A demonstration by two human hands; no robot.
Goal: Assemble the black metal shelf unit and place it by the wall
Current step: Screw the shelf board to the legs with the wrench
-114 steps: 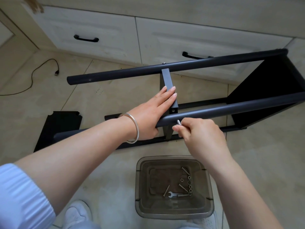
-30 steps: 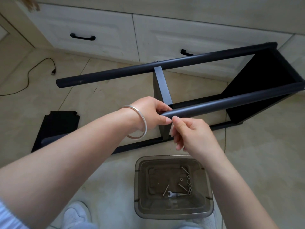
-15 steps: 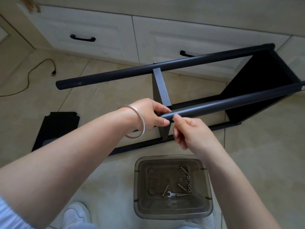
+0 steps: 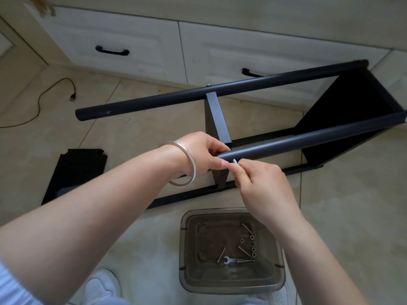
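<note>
The black metal shelf unit lies on its side on the tiled floor. Its far pole [image 4: 198, 93] and near pole [image 4: 308, 137] run left to right, joined by a middle shelf panel [image 4: 217, 119] and a black end panel [image 4: 343, 111] at the right. My left hand [image 4: 202, 153] grips the near pole beside the middle panel. My right hand [image 4: 259, 179] pinches a silver bolt [image 4: 234, 161] whose tip touches the near pole's side. A loose black shelf panel [image 4: 74, 172] lies on the floor at left.
A clear plastic tub [image 4: 231, 287] on the floor in front of me holds several bolts, nuts and a small wrench [image 4: 228, 259]. White drawers with black handles [image 4: 112, 50] run along the back. A black cable [image 4: 44, 93] lies at left. My white shoe [image 4: 101, 287] shows below.
My right hand has shifted on the near pole, and the silver bolt now shows between its fingertips against the pole. My left hand keeps its grip on the pole.
</note>
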